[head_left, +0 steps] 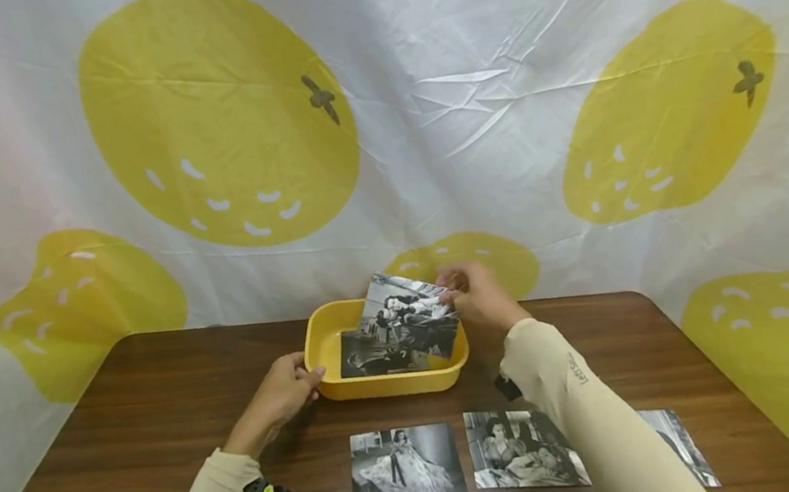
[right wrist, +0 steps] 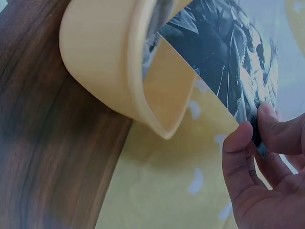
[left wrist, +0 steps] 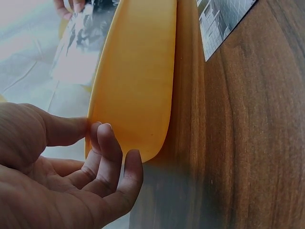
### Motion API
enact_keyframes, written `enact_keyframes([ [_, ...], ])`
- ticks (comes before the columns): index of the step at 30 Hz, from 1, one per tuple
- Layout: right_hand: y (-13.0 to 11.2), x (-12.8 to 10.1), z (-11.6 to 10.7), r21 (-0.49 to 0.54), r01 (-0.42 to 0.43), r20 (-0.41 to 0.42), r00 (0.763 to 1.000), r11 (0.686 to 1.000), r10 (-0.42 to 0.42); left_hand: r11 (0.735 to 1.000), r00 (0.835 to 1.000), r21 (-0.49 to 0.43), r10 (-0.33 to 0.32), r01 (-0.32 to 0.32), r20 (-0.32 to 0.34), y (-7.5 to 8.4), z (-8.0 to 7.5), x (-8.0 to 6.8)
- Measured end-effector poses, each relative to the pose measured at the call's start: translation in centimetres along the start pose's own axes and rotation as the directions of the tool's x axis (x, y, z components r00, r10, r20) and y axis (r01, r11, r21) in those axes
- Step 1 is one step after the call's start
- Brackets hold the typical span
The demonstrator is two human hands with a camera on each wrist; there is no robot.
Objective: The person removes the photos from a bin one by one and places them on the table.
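Pinching a black-and-white photograph (head_left: pixel 410 318) by its upper right corner, the right hand (head_left: pixel 475 295) holds the glossy print tilted above a yellow plastic tub (head_left: pixel 318 349), its lower edge reaching inside. Its image shows figures, too small to identify. A second monochrome print (head_left: pixel 369 360) lies flat on the tub's floor. The tub is rectangular with rounded corners, a smooth wall and a rolled rim; the left hand (head_left: pixel 280 392) touches its left end with relaxed, lightly curved fingers (left wrist: pixel 112 148). Nearer the person, three more photographs (head_left: pixel 405 467) lie in a row on the wood-grain table (head_left: pixel 123 418); the rightmost is partly hidden by the cream sleeve (head_left: pixel 602 427), which bears small unreadable lettering. Behind hangs a creased white sheet (head_left: pixel 465 101) printed with yellow lemons.
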State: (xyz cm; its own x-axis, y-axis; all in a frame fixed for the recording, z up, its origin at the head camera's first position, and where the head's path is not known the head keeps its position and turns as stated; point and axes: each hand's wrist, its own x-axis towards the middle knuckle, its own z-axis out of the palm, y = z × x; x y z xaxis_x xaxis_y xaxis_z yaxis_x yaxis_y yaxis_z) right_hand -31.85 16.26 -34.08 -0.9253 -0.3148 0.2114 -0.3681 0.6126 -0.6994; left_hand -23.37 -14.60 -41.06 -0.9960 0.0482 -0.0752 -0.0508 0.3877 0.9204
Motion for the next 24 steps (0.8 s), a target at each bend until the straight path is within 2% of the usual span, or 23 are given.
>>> enact_keyframes([
  [5,0.9,-0.5,-2.0,-0.011,-0.008,-0.106,0.994,1.0,0.007,1.0,1.0,-0.003,-0.004,0.004,-0.003,0.0,0.0,0.0],
  [11,2.4,-2.1,-4.5,0.1,-0.065,-0.187,0.979,0.993,0.083,1.0,1.0,0.004,-0.02,0.02,0.0,0.1,0.0,0.1],
  [15,3.8,-3.5,-5.8,0.171,-0.14,-0.189,0.967,0.975,0.172,1.0,1.0,0.005,-0.021,0.021,-0.001,0.2,0.0,0.1],
  [22,6.0,-5.8,-6.5,0.286,-0.206,-0.163,0.952,0.936,0.26,1.0,1.0,0.019,-0.015,0.015,-0.004,0.1,0.1,-0.1],
  [24,6.3,-6.5,-6.6,0.293,-0.229,-0.154,0.947,0.928,0.282,1.0,1.0,0.023,-0.018,0.018,-0.008,0.1,0.1,-0.1],
])
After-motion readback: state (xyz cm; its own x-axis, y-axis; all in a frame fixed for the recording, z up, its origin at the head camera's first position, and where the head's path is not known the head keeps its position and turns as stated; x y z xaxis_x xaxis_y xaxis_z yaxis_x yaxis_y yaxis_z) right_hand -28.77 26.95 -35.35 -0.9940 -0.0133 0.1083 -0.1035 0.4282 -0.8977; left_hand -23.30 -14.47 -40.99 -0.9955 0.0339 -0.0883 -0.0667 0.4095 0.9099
